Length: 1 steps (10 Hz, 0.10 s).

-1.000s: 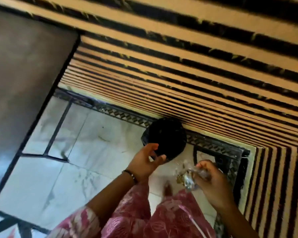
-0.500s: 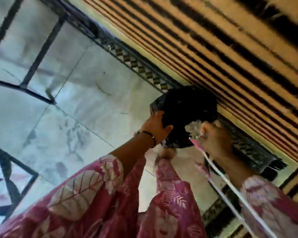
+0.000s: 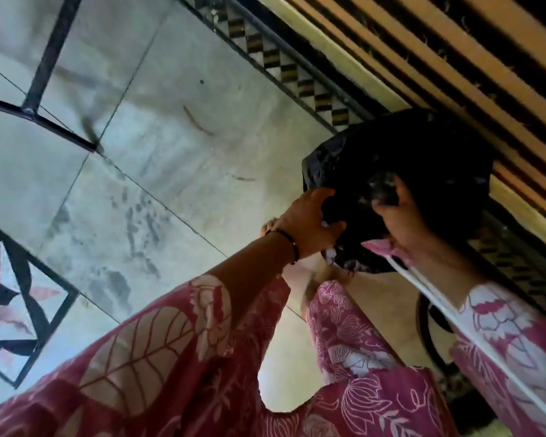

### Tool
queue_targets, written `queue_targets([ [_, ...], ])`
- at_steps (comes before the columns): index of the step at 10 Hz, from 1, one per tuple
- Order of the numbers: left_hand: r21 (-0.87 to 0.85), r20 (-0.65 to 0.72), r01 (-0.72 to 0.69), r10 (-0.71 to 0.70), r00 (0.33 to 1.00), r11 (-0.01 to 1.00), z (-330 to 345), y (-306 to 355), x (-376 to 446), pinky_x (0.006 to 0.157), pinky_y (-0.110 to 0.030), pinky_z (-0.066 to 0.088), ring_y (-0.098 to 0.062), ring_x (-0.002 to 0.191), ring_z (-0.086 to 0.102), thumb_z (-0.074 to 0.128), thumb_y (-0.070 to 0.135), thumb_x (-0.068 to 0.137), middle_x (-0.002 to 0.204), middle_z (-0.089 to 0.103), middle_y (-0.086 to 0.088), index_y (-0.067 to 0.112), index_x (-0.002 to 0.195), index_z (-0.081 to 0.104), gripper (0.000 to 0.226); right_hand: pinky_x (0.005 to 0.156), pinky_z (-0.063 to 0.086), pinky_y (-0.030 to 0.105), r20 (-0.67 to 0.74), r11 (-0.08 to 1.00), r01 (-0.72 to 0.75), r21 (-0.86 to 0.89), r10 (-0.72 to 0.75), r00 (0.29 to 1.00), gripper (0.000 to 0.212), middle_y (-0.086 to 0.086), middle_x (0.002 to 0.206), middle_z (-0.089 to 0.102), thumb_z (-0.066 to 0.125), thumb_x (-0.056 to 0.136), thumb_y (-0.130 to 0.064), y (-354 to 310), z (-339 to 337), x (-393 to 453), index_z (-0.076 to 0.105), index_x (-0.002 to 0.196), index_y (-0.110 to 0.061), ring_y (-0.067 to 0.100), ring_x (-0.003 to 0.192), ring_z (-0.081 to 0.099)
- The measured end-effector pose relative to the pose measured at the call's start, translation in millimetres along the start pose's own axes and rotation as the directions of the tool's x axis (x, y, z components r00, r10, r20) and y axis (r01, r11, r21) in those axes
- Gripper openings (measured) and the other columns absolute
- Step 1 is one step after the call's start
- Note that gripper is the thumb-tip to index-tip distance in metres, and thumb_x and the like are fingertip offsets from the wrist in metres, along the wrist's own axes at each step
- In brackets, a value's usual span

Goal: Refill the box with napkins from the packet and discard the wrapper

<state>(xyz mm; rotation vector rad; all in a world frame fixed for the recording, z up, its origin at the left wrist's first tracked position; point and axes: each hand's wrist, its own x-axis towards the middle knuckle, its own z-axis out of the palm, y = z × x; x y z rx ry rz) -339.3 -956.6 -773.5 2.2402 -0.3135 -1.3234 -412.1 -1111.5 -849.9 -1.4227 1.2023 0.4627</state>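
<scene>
A black plastic bin bag (image 3: pixel 423 159) sits on the floor against a striped wall. My left hand (image 3: pixel 306 225) grips the bag's near rim and holds it apart. My right hand (image 3: pixel 397 216) reaches into the bag's mouth, its fingers closed around a crumpled clear wrapper (image 3: pixel 383 187), which is dim and partly hidden inside the dark opening. The napkin box is out of sight.
Pale marble floor tiles (image 3: pixel 171 152) with black inlay lines spread to the left. A wall of tan and black stripes (image 3: pixel 454 58) rises behind the bag, edged by a patterned border (image 3: pixel 284 64). My pink floral clothing fills the bottom.
I have bent closer to the bag. My left hand went from near the bag to gripping its rim. My right hand carried the wrapper from beside the bag into its opening.
</scene>
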Motion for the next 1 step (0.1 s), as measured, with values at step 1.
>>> queue_targets([
  [1, -0.009, -0.003, 0.021, -0.021, 1.000, 1.000, -6.1, 8.8, -21.0, 0.106, -0.038, 0.034, -0.027, 0.128, 0.041, 0.061, 0.027, 0.085, 0.142, 0.040, -0.010, 0.015, 0.137, 0.034, 0.061, 0.100, 0.042, 0.039, -0.027, 0.991, -0.039, 0.126, 0.043, 0.999, 0.059, -0.004, 0.137, 0.045, 0.047, 0.091, -0.004, -8.2, -12.1, -37.8, 0.034, 0.138, -0.037, 0.016, 0.121, 0.046],
])
